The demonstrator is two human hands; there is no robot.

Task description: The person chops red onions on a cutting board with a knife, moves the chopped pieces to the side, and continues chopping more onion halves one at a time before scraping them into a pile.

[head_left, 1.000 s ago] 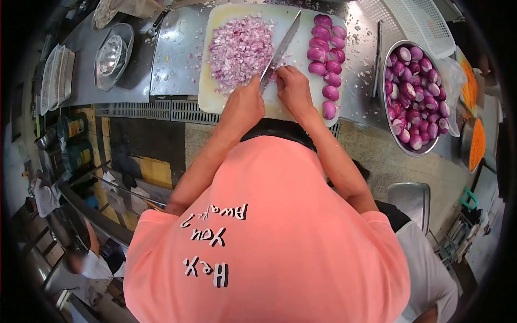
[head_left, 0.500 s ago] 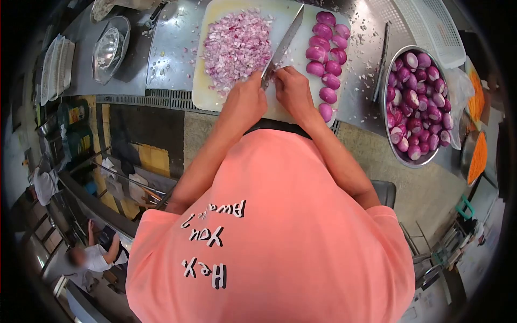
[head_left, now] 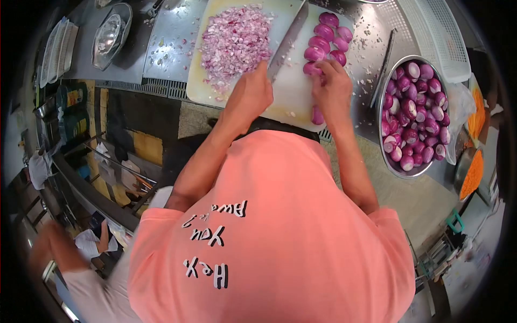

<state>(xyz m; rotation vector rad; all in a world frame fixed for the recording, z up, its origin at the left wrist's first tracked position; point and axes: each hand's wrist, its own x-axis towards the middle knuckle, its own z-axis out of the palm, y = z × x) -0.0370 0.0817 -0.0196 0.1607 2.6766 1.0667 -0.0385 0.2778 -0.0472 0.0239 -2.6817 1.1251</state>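
A knife (head_left: 291,40) is gripped in my left hand (head_left: 249,99), its blade angled up and to the right over the white cutting board (head_left: 283,99). Left of the blade lies a wide pile of chopped red onion (head_left: 235,43). My right hand (head_left: 334,94) is at the row of peeled onion halves (head_left: 321,44) on the board's right side, its fingers curled round an onion half that they partly cover. One more half (head_left: 317,115) lies just below that hand.
A steel bowl of whole peeled onions (head_left: 413,116) stands at the right, beside a white plastic basket (head_left: 439,40) and a bowl of orange shreds (head_left: 472,175). A foil-like dish (head_left: 110,37) sits at the upper left. Another person's arm (head_left: 67,247) is at the lower left.
My right hand has moved right, from beside the knife to the onion row. The knife has shifted slightly right in my left hand. Another person has come into view at the lower left.
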